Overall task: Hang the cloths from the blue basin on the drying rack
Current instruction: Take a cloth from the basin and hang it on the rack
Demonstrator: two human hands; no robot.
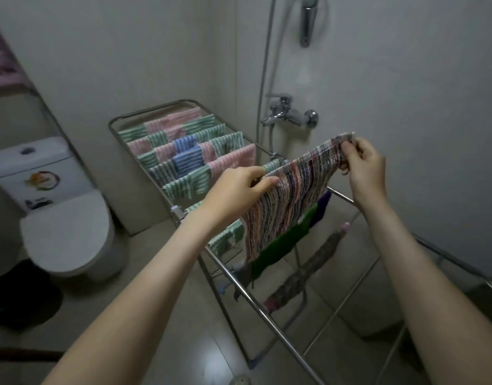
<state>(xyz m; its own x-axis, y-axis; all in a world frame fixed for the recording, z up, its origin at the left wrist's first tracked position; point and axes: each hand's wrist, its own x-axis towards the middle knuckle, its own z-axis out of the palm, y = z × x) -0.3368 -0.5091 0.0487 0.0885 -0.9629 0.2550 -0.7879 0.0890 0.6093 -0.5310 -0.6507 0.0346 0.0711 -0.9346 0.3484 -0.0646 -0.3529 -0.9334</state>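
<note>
I hold a multicoloured striped cloth (292,198) stretched above the metal drying rack (270,309). My left hand (236,187) pinches its near top corner and my right hand (364,165) pinches the far top corner. The cloth hangs down over the rack's middle section. Several pink, green and blue striped cloths (183,157) hang on the rack's far rails. A green cloth (283,243), a dark blue cloth (322,204) and a grey patterned cloth (308,265) hang on rails beneath the held one. The blue basin is not in view.
A white toilet (64,232) with its cistern (34,168) stands to the left. A shower tap (289,112) and hose are on the wall behind the rack. A dark mat (20,298) lies on the floor at left. Bare rack rails (347,298) run near right.
</note>
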